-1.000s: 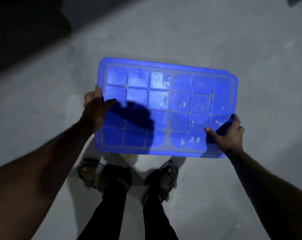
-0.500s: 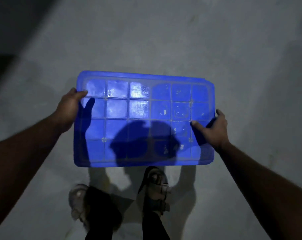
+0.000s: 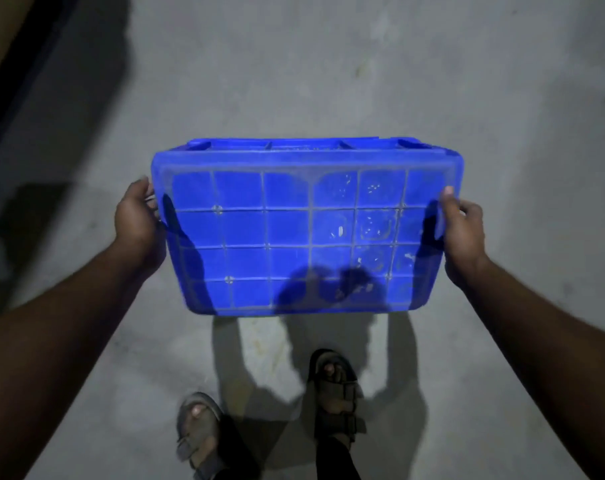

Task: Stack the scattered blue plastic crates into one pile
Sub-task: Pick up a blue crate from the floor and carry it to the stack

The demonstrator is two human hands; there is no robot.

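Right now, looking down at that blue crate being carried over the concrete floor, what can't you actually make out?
- Inside of the blue ribbed plastic crate: head view shows its gridded underside, which hides the inside.
- Fingers of the left hand and right hand: wrapped round the crate's ends, out of sight.
- Other crates or a pile: none in frame.
- Dark shape at the upper left: too dim and cut by the edge.
- Grey sandals: partly cut off at the bottom.

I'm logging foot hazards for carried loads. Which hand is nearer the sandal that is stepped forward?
Right. The right hand grips the blue crate's right end, above and right of the forward sandal. The left hand grips the far left end.
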